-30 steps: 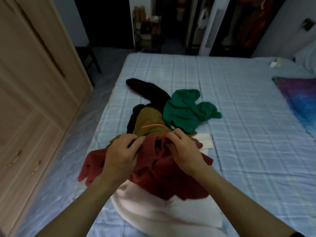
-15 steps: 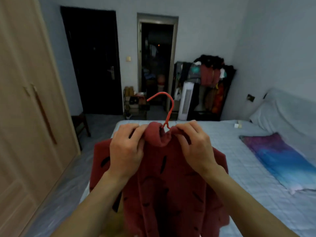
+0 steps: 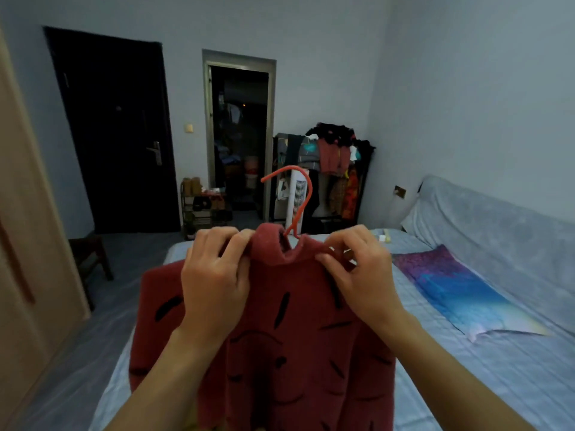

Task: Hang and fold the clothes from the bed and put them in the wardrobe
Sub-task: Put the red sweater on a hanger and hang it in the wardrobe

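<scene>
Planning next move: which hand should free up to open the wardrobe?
Left, likely: the wardrobe lies nearer the left hand; the right hand pinches the red sweater at its collar beside the hanger hook.

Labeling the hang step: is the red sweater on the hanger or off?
On. The orange hanger sticks up out of the collar of the red sweater; left hand and right hand pinch its shoulders, body hanging below.

A shut dark door point(image 3: 118, 129) and an open doorway point(image 3: 239, 135) share the far wall point(image 3: 311, 73), a light switch point(image 3: 188, 129) between them. A low shoe rack point(image 3: 203, 209), a white tower fan point(image 3: 298, 197) and a loaded garment rack point(image 3: 337, 163) stand along it.
</scene>
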Demonstrator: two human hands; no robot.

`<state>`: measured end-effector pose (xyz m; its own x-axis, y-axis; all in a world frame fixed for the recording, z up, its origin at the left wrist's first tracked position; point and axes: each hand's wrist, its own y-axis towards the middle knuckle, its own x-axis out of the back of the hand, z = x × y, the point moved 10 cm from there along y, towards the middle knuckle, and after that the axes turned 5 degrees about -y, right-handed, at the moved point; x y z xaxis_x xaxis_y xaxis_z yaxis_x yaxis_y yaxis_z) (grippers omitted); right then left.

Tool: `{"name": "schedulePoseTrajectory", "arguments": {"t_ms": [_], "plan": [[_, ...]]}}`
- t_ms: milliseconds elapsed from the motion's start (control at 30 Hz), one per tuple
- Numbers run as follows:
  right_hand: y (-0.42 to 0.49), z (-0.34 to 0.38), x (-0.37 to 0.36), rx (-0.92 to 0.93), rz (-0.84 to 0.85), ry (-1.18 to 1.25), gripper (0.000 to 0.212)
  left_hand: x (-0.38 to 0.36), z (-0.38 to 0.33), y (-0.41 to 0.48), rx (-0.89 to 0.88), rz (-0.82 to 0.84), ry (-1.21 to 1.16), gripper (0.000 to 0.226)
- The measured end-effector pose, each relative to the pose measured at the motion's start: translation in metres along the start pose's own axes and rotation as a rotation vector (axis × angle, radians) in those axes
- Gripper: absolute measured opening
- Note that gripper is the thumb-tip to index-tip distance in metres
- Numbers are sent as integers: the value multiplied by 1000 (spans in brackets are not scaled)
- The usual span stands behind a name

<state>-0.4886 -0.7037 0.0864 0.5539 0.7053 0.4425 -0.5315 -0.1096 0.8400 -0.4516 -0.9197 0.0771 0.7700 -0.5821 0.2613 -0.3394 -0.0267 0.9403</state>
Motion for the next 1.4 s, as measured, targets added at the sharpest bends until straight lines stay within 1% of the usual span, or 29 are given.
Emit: {"name": "schedulePoseTrajectory", "arguments": {"t_ms": [100, 200, 267, 433, 500, 567, 667, 733, 800, 933, 1167, 1300, 1400], "plan": [[-22, -11, 4, -4, 62, -2, 19, -5, -12, -17, 19, 32, 5, 21], [-37, -23, 19, -24, 83, 50, 21, -3, -37, -22, 13, 39, 33, 21], [-44, -30, 36, -34, 80, 90, 19, 2, -55, -22, 9, 29, 61, 22], [-53, -43, 80, -23, 26, 118, 7, 25, -106, -21, -2, 0, 155, 21], [-56, -42, 88, 11, 21, 153, 6, 30, -122, -23, 9, 49, 182, 21], [-59, -40, 91, 32, 32, 194, 7, 33, -131, -25, 26, 146, 172, 23], [-63, -32, 92, 91, 106, 271, 10, 42, -144, -33, 31, 289, 141, 23], [-67, -20, 94, 134, 150, 312, 11, 54, -153, -39, 49, 331, 123, 22], [-66, -6, 96, 157, 182, 355, 12, 69, -162, -41, 67, 320, 126, 20], [-58, 29, 100, 199, 210, 422, 14, 99, -174, -39, 101, 236, 160, 21], [-51, 103, 106, 277, 245, 452, 11, 161, -175, -42, 165, 165, 222, 25], [-62, 148, 91, 311, 317, 477, 7, 211, -168, -60, 168, 127, 260, 20], [-76, 179, 78, 323, 357, 513, 7, 246, -167, -71, 168, 79, 313, 24]]}}
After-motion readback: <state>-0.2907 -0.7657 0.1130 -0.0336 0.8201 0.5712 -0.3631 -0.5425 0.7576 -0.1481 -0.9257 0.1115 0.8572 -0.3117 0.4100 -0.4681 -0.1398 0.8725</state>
